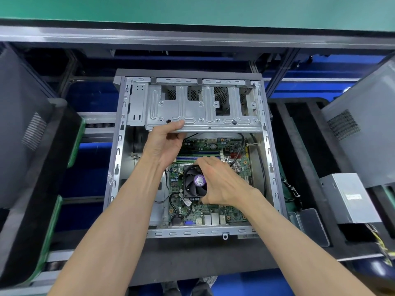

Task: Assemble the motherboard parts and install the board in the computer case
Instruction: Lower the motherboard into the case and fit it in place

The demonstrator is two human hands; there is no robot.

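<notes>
I count one open computer case point(269, 167), one motherboard point(215, 210) inside it, and one cooler fan point(193, 184). One drive cage point(203, 107) spans the top. One power supply point(350, 197) sits right. Both my hands work: left hand point(165, 142), right hand point(220, 180).

A single head-worn wide-angle camera looks steeply down from above, facing forward over the open case point(193, 154), close enough that both forearms run in from the bottom edge. The edges bow, so the side cases probably stand straighter than they appear.
</notes>
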